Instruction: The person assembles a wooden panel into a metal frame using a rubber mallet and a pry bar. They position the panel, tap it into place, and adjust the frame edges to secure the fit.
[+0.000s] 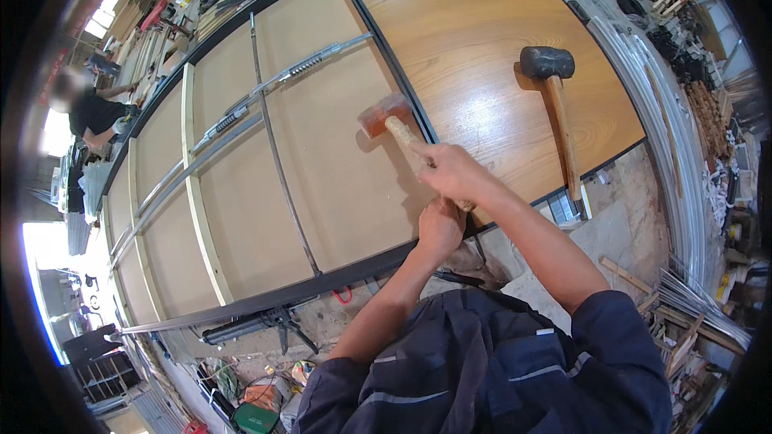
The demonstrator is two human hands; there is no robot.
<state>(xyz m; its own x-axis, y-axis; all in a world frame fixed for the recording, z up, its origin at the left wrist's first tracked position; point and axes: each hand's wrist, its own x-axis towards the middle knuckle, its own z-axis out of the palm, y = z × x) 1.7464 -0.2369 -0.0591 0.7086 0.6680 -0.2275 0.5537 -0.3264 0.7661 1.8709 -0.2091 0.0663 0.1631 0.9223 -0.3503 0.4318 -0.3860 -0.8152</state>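
Note:
My right hand [458,173] is wrapped round the wooden handle of a mallet [384,115] with a reddish, translucent-looking head. The mallet's head is over the beige panel [346,185], close to a black frame bar [394,60]. Just below the handle's butt end, my left hand [441,229] is closed at the near edge of the black frame; what its fingers hold is hidden. A second mallet [549,63], with a black head and wooden handle, lies on the wood-grain panel [474,32] to the right.
Pale wooden slats [201,217], a thin metal rod [277,153] and long spring-fitted bars [233,116] cross the frame. A black caulking-gun-like tool [257,328] is below its near edge. Metal lengths [659,128] are stacked at right. Another person [100,116] stands far left.

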